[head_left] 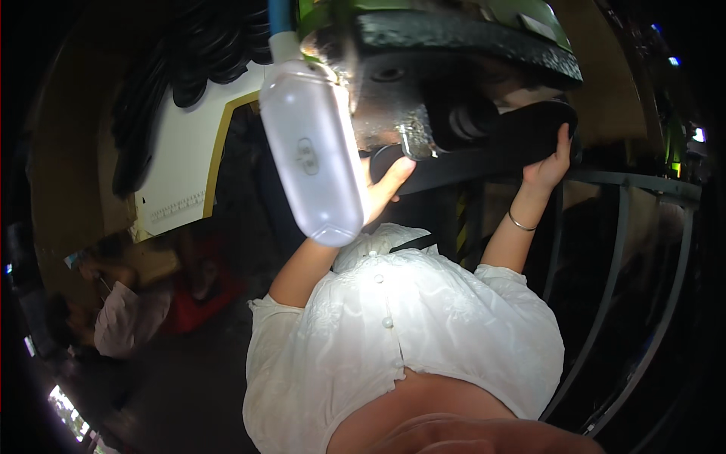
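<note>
A long black piece with rounded ends (484,155), shaped like a shoe sole, is held across in front of me, under a green and dark metal machine head (469,38). My left hand (384,188) grips its left end with the thumb on top; a glowing white lamp (314,151) covers part of that hand. At the other end, my right hand (550,165) is closed round the piece, its thumb pointing up along the edge. The machine's worn metal part (416,136) sits right by the black piece; whether they touch I cannot tell.
Grey metal rails (616,257) stand at my right. On the left are a white panel with a yellow edge (181,159) and a bunch of black curved pieces (215,53). Another person (128,318) is at the far left, near something red (204,299).
</note>
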The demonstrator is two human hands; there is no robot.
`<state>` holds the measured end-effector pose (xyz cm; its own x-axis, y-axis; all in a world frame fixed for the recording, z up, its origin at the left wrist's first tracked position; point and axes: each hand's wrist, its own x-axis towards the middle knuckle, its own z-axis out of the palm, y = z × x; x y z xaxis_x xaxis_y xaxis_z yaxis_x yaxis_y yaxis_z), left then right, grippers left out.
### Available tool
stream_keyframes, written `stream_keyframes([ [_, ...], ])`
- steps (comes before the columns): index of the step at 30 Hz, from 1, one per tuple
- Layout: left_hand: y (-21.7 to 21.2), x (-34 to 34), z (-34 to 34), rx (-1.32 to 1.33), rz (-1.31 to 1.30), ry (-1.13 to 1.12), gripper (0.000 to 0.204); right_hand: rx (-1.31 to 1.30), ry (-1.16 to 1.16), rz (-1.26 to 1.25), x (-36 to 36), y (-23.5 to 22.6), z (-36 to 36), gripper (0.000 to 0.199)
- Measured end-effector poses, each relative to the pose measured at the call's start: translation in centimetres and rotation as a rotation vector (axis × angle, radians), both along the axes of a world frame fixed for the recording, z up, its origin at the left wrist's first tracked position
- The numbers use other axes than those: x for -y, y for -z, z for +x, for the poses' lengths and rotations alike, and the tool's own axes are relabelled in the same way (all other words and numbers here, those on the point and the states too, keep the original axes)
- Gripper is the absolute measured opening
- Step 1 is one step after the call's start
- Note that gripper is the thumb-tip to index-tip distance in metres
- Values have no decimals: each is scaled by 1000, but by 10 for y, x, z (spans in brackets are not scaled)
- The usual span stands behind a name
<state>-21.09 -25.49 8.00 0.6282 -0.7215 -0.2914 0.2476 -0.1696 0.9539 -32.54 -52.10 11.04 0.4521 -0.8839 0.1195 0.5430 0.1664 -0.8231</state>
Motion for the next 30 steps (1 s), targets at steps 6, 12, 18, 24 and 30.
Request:
stream_keyframes([
  [6, 30, -3, -4, -101, -170, -157, 25, -22, -41, 175, -12, -9, 23, 26],
  [12, -13, -55, 8, -259, -253, -198, 23, 21, -203, 240, -55, 15, 42, 22],
  [18, 18, -101, 23, -301, -222, -410, 25, 101, -304, 476, -112, 49, 43, 30],
  [24, 61, -142, 36, -290, -121, -517, 24, -34, -430, 300, -168, 63, 37, 35],
  [30, 107, -133, 17, -178, 60, -238, 24, -307, -731, -119, -157, 45, 41, 21],
])
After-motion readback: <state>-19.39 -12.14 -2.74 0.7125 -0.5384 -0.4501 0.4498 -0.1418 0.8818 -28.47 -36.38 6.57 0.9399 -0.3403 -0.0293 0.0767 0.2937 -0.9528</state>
